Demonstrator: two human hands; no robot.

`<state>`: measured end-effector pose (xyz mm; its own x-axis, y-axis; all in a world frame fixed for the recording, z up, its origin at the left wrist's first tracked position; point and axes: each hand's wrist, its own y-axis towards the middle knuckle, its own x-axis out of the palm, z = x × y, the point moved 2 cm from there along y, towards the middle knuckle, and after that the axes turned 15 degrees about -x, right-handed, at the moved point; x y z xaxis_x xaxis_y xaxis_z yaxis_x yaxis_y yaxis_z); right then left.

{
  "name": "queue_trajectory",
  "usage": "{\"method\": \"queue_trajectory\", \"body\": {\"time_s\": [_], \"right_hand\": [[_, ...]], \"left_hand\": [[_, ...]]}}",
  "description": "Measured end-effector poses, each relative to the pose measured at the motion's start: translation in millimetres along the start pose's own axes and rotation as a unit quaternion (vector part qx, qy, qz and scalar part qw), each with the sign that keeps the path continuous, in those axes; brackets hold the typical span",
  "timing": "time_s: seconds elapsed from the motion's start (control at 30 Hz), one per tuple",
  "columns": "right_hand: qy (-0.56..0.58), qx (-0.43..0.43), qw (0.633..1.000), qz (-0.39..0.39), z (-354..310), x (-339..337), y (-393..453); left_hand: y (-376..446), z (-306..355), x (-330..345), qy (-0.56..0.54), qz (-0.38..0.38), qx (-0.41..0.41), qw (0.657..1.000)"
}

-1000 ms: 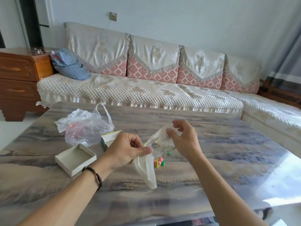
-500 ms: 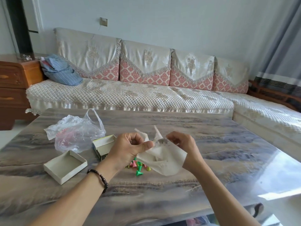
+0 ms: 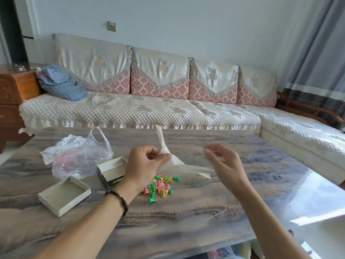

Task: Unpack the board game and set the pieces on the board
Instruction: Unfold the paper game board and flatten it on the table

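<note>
Judging the small plastic bag (image 3: 169, 156) as near weightless, limp and slippery, best taken at a gathered corner. Pinching exactly there, left hand (image 3: 143, 165) fingers curled round it above the table (image 3: 224, 193); right hand (image 3: 222, 161) hovering, fingers loosely apart, holding nothing. Lying beneath: pink, green and yellow cone pieces (image 3: 158, 187), heaped.

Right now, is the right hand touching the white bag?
Apart. The head view shows the right hand open, bare table between it and the white bag pinched by the left hand.

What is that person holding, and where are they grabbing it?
The left hand pinches the thin white bag near its twisted upper end. The right hand holds nothing.
</note>
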<state>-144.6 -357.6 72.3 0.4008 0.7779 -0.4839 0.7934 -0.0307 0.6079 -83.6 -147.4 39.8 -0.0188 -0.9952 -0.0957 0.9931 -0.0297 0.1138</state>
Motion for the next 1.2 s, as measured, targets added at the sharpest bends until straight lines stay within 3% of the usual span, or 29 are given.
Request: {"method": "queue_trajectory", "body": {"time_s": [0.1, 0.17, 0.4, 0.6, 0.97, 1.1, 1.2], "right_hand": [[-0.030, -0.030, 0.988, -0.151, -16, 20, -6], [-0.031, -0.044, 0.986, -0.159, -18, 33, -8], [0.100, 0.004, 0.992, -0.076, -13, 38, -5], [0.288, 0.107, 0.950, 0.059, 11, 26, -2], [0.079, 0.159, 0.954, 0.243, 19, -16, 31], [0.036, 0.117, 0.973, 0.197, 14, -34, 40], [0.039, 0.073, 0.989, 0.120, 8, -43, 41]], "left_hand": [[-4, 3, 9, -0.029, -0.003, 0.009, 1.000], [-7, 4, 13, -0.042, -0.006, 0.017, 0.999], [-7, 1, 14, -0.046, 0.032, 0.035, 0.998], [-1, -6, 4, -0.031, 0.051, 0.006, 0.998], [1, -26, -7, 0.208, -0.031, -0.021, 0.977], [1, -15, -6, 0.197, -0.061, -0.057, 0.977], [2, 2, 3, 0.139, -0.089, -0.053, 0.985]]}}
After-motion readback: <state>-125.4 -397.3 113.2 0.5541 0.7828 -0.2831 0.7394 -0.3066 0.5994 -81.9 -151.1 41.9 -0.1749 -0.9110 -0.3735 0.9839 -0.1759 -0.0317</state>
